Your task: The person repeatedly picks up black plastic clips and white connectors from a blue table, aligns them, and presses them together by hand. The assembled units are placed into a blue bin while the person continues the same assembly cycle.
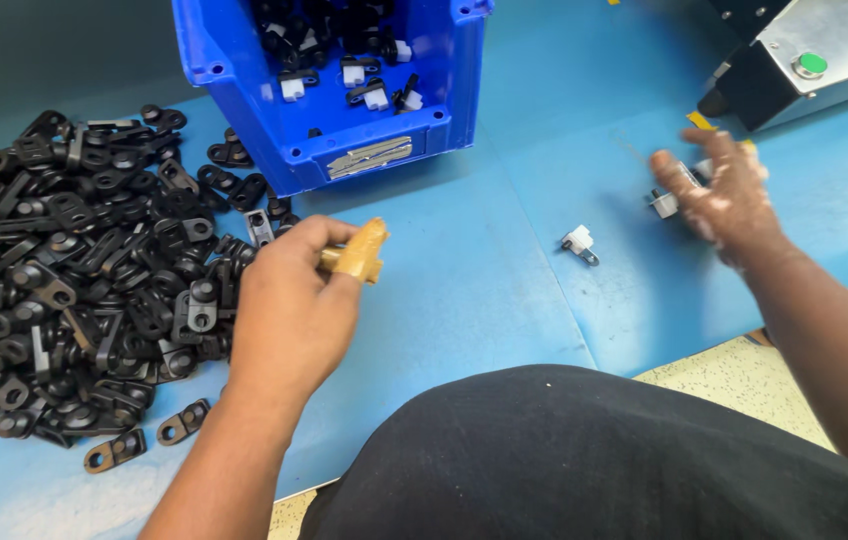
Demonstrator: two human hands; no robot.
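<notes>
Small white plastic clip with a dark metal tab (579, 243): lies alone on the blue work mat (504, 290), between the two hands, nearer the right one, touching neither.

Second small white-and-metal piece (663, 203): just beside the fingers of the right hand (729, 200), at their left edge. Whether the fingers grip it or only touch it cannot be told; the hand is blurred, its fingers loosely spread and half curled over the mat.

Left hand (294, 305): fingers curled in, thumb and forefinger closed together; the fingertip wears a tan rubber finger cot (362, 252). Any part pinched there is hidden, so what it holds cannot be told. It sits at the right edge of the heap below.

Heap of black flat plastic brackets with round eyelets (54, 270): spread over the left part of the mat, a few strays lying loose at its lower edge.

Blue plastic open-front storage bin (344, 140): stands at the top centre of the mat, just beside the heap; holds black brackets fitted with white clips.

Grey metal machine housing with a round green button (810, 65): top right corner, well apart from the bin.

Black garment of the person (584, 460): fills the lower foreground.
</notes>
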